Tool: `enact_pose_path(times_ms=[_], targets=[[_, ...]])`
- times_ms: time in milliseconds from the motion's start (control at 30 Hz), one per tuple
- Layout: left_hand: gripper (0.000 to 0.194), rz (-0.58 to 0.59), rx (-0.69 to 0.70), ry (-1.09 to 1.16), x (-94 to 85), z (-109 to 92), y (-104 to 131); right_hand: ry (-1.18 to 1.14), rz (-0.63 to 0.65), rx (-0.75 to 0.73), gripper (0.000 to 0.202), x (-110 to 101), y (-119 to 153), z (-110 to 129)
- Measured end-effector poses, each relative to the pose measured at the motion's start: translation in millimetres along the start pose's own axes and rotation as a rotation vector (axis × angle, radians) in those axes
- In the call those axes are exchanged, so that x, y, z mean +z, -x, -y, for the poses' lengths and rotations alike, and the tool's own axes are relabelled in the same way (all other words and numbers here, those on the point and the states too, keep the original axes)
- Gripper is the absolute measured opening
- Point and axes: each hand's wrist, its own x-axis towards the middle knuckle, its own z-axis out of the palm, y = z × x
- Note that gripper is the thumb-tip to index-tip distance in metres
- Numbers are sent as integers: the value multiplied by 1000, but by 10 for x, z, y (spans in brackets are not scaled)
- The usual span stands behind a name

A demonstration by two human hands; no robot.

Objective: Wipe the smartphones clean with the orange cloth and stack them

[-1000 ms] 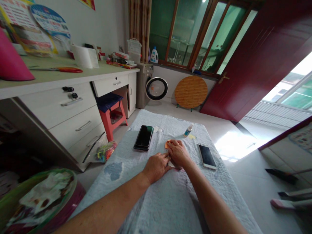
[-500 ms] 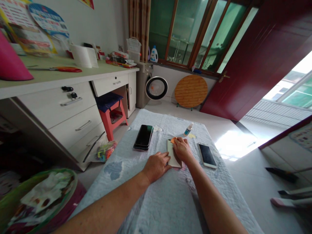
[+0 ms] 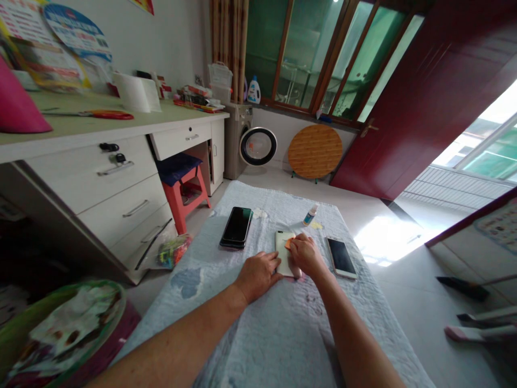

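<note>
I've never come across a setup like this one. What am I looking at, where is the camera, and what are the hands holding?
There is no machine here: these are a person's two bare hands, seen from a camera worn on the head, looking forward and down. The left hand rests against the left edge of a pale phone, which lies back up. The right hand pinches a small orange cloth against its back. On the light blue table cover there are also a black phone to the left, a small bottle beyond the right hand, and a white-framed phone to the right.
</note>
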Motion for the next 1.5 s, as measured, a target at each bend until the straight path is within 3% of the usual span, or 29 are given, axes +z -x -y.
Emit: enact_pose_path(times_ms=[167, 333, 467, 767, 1167, 1500], targets=[[32, 3, -4, -7, -7, -6, 3, -36, -25, 94, 36, 14, 27, 44], [32, 6, -1, -13, 2, 3, 1, -56, -82, 193, 26, 144, -33, 28], [30, 10, -7, -14, 3, 5, 2, -47, -108, 240, 30, 234, -60, -2], [29, 6, -9, -1, -17, -14, -3, -88, -103, 143, 31, 156, -52, 88], [37, 0, 7, 35, -17, -10, 1, -213, -79, -115, 29, -17, 79, 200], [29, 8, -16, 13, -30, -27, -1, -130, -74, 89, 32, 67, 16, 147]])
